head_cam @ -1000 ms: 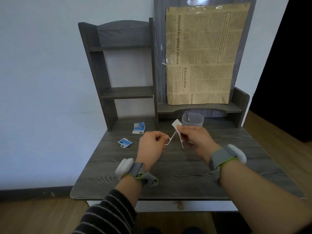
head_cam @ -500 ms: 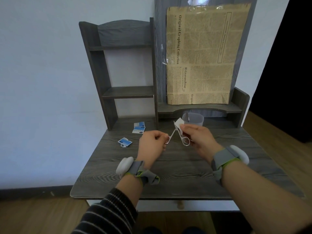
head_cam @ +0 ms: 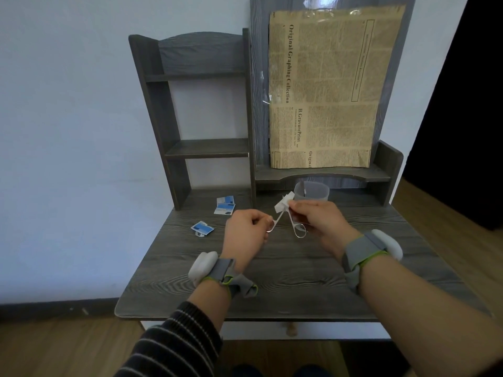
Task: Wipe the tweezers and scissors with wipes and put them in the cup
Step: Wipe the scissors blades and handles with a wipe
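- One view, from the head: over the last second the right hand has crept up the scissors. The wipe, a flatter strip before, is now bunched round the blades.
- The right hand pinches that wipe on the blades. The left hand grips one finger ring, while the other ring hangs free with the handles spread.
- By the look of it, wiping the scissors is under way and close to the tips. They are held above the desk, just in front of the cup, not yet in it.
- Something thin stands in the cup; whether it is the tweezers cannot be told.
- Torn packets lie to the left on the desk, well apart from the hands. A shelf and a newspaper stand behind.
- Nothing lies between hands and cup, though the board over the cup may crowd a drop from above.
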Demonstrator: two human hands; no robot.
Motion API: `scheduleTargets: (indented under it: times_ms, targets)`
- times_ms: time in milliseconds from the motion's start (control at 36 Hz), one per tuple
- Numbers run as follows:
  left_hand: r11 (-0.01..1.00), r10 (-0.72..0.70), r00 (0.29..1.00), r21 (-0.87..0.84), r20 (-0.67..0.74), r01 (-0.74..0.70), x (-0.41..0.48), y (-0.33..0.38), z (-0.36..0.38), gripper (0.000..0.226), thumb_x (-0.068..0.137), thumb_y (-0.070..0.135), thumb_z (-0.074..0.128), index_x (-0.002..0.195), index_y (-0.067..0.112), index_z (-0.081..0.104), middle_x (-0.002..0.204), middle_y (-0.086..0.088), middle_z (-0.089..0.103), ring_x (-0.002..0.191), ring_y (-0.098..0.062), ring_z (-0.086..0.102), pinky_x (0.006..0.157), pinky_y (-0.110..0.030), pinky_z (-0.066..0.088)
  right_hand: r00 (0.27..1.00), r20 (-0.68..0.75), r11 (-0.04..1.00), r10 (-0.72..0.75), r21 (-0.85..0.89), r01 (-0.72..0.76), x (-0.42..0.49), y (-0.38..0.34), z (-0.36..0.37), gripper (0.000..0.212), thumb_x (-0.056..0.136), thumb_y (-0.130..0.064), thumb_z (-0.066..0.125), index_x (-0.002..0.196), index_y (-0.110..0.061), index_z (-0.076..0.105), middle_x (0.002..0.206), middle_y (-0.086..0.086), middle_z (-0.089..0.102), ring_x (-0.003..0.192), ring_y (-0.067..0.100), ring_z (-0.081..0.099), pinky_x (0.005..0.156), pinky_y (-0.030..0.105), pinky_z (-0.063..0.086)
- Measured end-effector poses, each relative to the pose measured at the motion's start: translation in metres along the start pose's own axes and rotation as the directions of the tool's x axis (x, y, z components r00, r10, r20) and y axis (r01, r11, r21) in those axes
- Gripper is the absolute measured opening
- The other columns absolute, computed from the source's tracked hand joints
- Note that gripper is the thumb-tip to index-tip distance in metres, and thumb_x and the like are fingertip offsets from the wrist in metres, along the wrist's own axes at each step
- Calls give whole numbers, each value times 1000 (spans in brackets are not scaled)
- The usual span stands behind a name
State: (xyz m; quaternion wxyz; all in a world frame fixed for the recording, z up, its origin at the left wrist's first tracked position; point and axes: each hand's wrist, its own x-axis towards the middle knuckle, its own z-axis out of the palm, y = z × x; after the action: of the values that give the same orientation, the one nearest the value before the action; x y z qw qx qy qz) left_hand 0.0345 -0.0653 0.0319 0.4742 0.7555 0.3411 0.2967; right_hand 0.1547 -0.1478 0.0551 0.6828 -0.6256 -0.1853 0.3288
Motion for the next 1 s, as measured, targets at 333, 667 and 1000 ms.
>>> scheduleTargets:
  times_ms: [333, 667, 1000]
  targets:
    - [996, 43, 999, 73, 33, -46, -2, 3, 1, 12, 90, 20, 58, 82, 23, 66, 69, 4, 64, 57, -5, 57, 67, -23, 55, 999, -28, 999, 33, 43, -31, 8, 0, -3, 6, 79, -7, 69, 81, -1, 66, 71, 7, 61, 60, 12, 51, 60, 22, 43]
    - [984, 68, 997, 163, 32, -73, -2, 2, 1, 15, 91, 21, 57, 96, 15, 70, 73, 7, 62, 61, -4, 57, 77, -27, 56, 997, -16, 997, 73, -9, -73, 6, 4, -4, 6, 77, -7, 71, 75, -6, 66, 70, 5, 60, 59, 11, 49, 60, 23, 41]
    - [1000, -20, 1000, 20, -18, 20, 2, -3, -1, 16, 92, 21, 56, 96, 13, 69, 72, 3, 63, 61, -6, 57, 75, -28, 56, 998, -15, 998, 59, 30, -59, 8, 3, -15, 7, 90, -12, 56, 85, -11, 61, 81, 4, 67, 65, 9, 51, 62, 23, 41]
